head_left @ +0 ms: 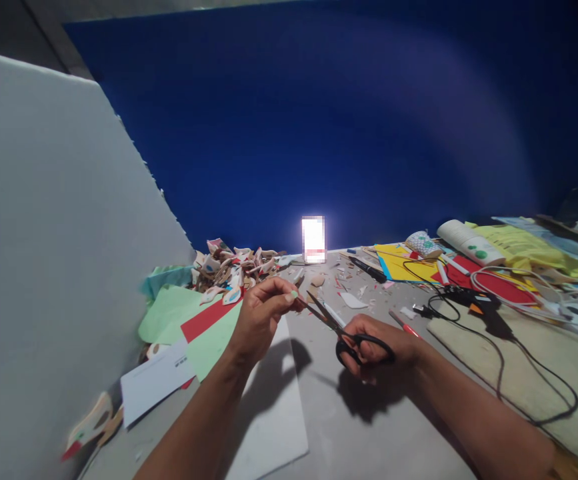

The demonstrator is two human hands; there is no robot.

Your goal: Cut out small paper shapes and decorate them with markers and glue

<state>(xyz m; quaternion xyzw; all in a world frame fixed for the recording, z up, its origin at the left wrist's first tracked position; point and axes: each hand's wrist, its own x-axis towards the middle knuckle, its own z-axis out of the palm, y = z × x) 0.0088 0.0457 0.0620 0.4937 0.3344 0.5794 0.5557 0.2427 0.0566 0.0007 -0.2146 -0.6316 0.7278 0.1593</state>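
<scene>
My right hand (373,347) is closed through the handles of a pair of black-handled scissors (336,323), whose blades are parted and point up and left. Just left of the blades, my left hand (271,307) pinches a small pale green piece (294,294) between thumb and fingertips. The lower blade's tip reaches the left fingertips; whether it touches the piece I cannot tell. Beneath the left arm lies a white sheet (279,413) on the grey table.
Many cut bird-like shapes (233,267) are heaped at the back left beside green paper (169,320) and a white card (155,380). A bright phone-like screen (314,240) stands at the back. A black glue gun (483,310), cables and yellow paper (409,265) lie right.
</scene>
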